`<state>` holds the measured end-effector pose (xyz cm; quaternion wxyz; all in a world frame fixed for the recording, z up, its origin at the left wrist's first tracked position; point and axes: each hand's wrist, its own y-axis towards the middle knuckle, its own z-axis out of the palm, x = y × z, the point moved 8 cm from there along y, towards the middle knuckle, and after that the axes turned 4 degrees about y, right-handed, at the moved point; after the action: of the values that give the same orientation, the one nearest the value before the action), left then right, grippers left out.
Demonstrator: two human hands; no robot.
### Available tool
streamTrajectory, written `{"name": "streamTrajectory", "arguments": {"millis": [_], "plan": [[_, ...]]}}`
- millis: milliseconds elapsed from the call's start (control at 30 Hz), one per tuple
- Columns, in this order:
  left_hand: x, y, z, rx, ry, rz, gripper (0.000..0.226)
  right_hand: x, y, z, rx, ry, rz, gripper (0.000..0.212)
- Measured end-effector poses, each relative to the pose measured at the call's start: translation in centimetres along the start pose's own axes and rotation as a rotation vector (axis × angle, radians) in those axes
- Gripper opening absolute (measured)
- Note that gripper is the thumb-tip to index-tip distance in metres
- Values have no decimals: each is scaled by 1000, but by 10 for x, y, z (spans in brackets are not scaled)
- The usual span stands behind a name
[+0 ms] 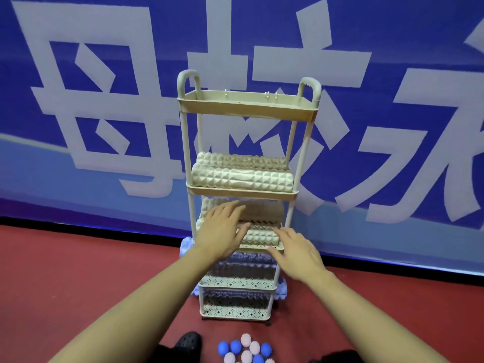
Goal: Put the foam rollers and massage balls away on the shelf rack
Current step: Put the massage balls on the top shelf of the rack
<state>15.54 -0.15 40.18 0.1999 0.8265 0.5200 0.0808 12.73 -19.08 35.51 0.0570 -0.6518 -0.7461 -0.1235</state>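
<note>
On the third tier of the shelf rack (247, 193), counting from the top, your left hand (222, 231) lies flat with straight fingers across two beige foam rollers (258, 233), grasping nothing, only resting on their ridged surface. Your right hand (297, 251) sits just beside it at the front right edge of that same tier, fingers spread and relaxed, fingertips touching the front roller and the tray lip, likewise released. One tier up, two more beige rollers (242, 176) lie side by side, lengthwise along the tray. Above them the top tray (247, 111) shows only its beige rim, flanked by two looped handles. Below your hands, the two lowest tiers have perforated white walls, and pale blue rollers (235, 297) lie inside them; their ends stick out past the rack on both sides. Down on the red floor (78, 271), near the front of the rack, a cluster of spiky massage balls (246, 349), some blue and some pink, lies touching one another, well apart from the shelves. Just left of them you can see a black clog (187, 341). Behind the rack hangs a blue banner (104, 100) with large white characters.
</note>
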Motion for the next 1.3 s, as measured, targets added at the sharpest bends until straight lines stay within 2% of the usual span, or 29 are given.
{"name": "streamTrajectory", "arguments": {"millis": [233,567,967,1167,1300], "plan": [[-6,-126,63,311,-50,-158,58,6,-68,62,132,-9,5,62],[-27,-246,145,559,-135,-233,52,-5,-176,177,399,5,106,58],[-32,-286,246,761,-185,-272,55,-44,-207,266,544,52,251,56],[-30,-304,343,941,-245,-340,49,-71,-197,361,717,155,317,62],[-32,-324,414,1059,-259,-355,54,-93,-197,437,841,207,397,68]]}}
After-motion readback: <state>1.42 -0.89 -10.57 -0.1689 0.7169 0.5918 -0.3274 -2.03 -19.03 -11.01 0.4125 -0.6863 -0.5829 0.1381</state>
